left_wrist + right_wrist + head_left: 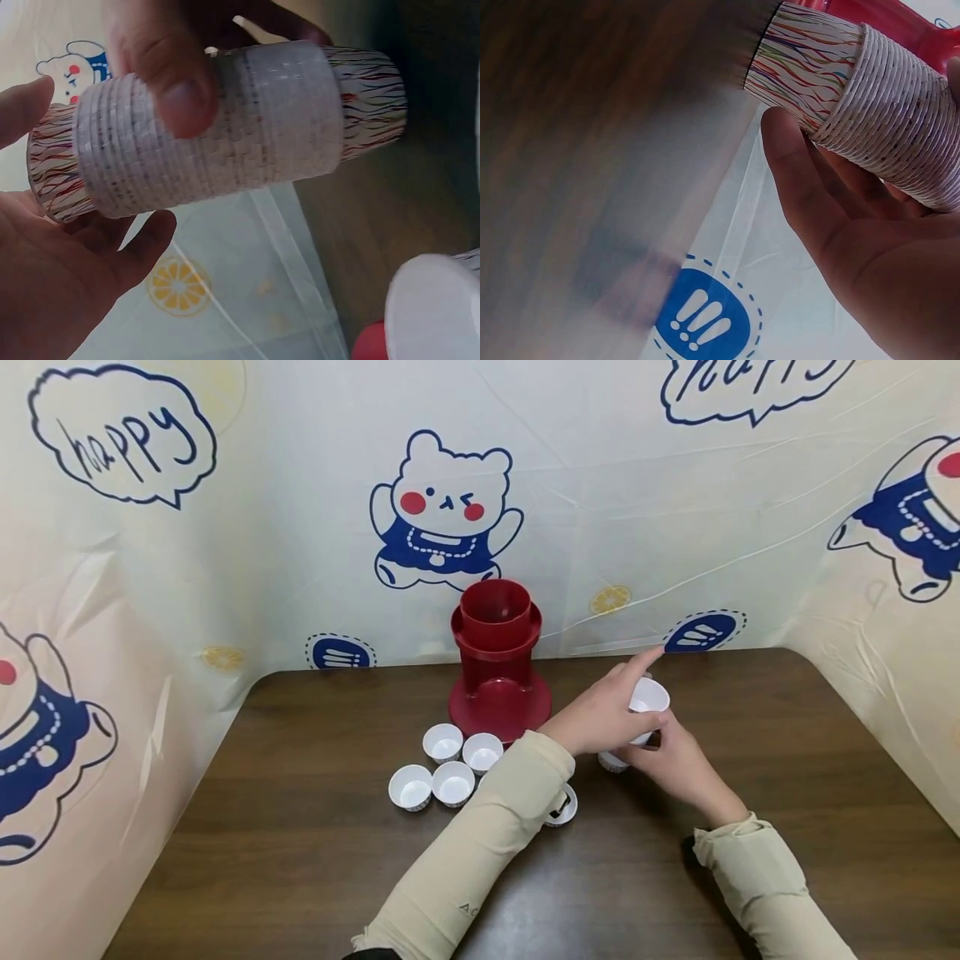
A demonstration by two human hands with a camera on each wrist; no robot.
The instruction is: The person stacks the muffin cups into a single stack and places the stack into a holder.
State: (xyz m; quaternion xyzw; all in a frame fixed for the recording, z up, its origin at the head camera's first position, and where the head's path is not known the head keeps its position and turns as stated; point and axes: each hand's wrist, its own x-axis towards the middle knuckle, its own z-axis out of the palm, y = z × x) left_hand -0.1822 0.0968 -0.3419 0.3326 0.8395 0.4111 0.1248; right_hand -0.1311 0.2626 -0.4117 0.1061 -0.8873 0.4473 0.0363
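Note:
Both hands are on a long stack of nested white paper cups (217, 127) with coloured wavy lines, held tilted above the right side of the table. My right hand (678, 764) grips the stack around its middle and lower part, the thumb lying across it in the left wrist view. At the upper end, the top cup (56, 165) stands partly out of the stack. My left hand (603, 712) holds this top cup, thumb at its near side, with the index finger stretched out past it. The palm of that hand shows no other object.
Several white paper cups (453, 783) stand upright on the brown table (300, 860), left of centre, some hidden behind the left sleeve. Behind them stands a red holder (501, 693) with a round base and an upright tube. A printed cloth (585, 527) hangs around the table.

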